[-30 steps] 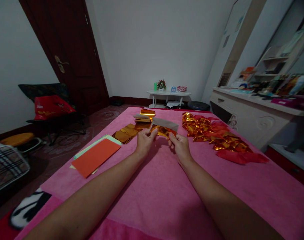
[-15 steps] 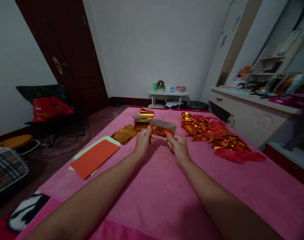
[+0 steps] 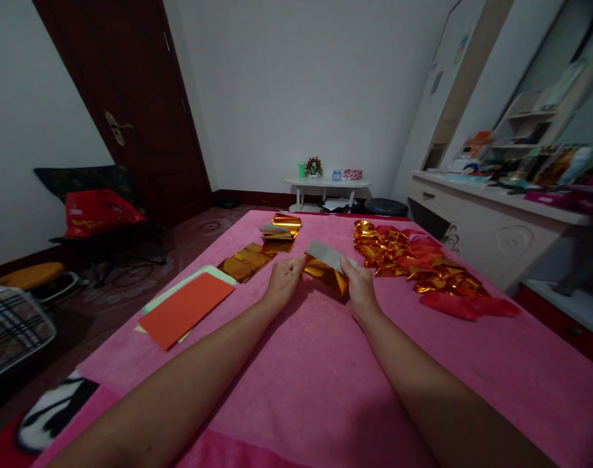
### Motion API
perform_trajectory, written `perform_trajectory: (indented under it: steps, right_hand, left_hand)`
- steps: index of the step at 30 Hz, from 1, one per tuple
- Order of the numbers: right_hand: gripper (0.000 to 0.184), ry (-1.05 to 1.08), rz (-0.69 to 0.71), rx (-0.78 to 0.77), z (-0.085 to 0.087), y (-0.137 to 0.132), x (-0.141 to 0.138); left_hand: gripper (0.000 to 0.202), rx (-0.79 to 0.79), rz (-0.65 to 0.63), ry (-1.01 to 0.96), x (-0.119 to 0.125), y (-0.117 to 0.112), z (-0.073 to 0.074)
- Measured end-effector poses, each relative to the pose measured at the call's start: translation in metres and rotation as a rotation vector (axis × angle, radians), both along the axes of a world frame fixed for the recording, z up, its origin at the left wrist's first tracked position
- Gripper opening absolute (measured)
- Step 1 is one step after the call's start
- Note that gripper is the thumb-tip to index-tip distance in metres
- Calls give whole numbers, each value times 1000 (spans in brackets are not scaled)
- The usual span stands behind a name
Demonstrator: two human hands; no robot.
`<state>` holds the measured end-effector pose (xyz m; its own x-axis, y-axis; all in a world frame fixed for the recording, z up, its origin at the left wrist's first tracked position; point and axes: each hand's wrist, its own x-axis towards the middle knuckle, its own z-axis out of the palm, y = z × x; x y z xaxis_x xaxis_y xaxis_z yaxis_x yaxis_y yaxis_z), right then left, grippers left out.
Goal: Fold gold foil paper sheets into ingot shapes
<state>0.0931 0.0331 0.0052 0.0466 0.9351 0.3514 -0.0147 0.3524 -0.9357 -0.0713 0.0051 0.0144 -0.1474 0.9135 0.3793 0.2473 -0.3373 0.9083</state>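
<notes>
Between my two hands is a sheet of gold foil paper [image 3: 328,276], its grey back folded over at the top. My left hand [image 3: 285,281] is closed on the sheet's left edge. On the right edge, my right hand [image 3: 359,284] grips it with the thumb on the grey side. The sheet is tilted, lower at the right, above the pink cloth [image 3: 296,377]. Left of my left hand lie flat gold foil sheets [image 3: 246,261]. Behind them are a grey-backed foil stack [image 3: 277,233] and a shiny gold roll [image 3: 287,222].
Orange paper [image 3: 186,311] tops several coloured sheets at the left. Crumpled gold foil [image 3: 384,247] and red pieces [image 3: 467,305] lie at the right. A small white table [image 3: 326,182] stands by the wall, a cluttered dresser [image 3: 486,227] on the right, a red bag [image 3: 99,211] on the left.
The foil sheet has come toward me and to the right, away from the stack. My right hand has shifted right and turned, its thumb now over the grey side.
</notes>
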Motion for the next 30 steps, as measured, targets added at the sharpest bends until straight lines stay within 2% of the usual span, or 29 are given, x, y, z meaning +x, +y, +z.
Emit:
perform_trajectory:
  steps: [3, 6, 8, 11, 14, 19, 23, 30]
  right_hand:
    - [41, -25, -96, 51, 1, 0, 2]
    - [29, -176, -166, 155, 5, -6, 0]
    - [20, -270, -119, 236, 7, -11, -4]
    - [14, -331, 26, 297, 10, -17, -10]
    - [17, -292, 56, 221, 10, -18, -11]
    - [27, -131, -60, 58, 3, -5, -2]
    - [30, -69, -99, 18, -4, 4, 5]
    - [30, -49, -98, -4, -8, 7, 6]
  left_hand:
    - [63, -62, -55, -44, 3, -1, 1]
    - [64, -150, -98, -126, 5, -2, 2]
    - [59, -192, -104, -182, 6, -2, 3]
    - [46, -183, -116, -259, 7, -2, 5]
    - [37, -173, -139, -317, 6, 0, 4]
    - [40, -158, -184, -360, 5, 3, 1]
    - [41, -105, -199, -332, 6, 3, 0]
    - [39, -93, -114, -277, 6, 2, -1]
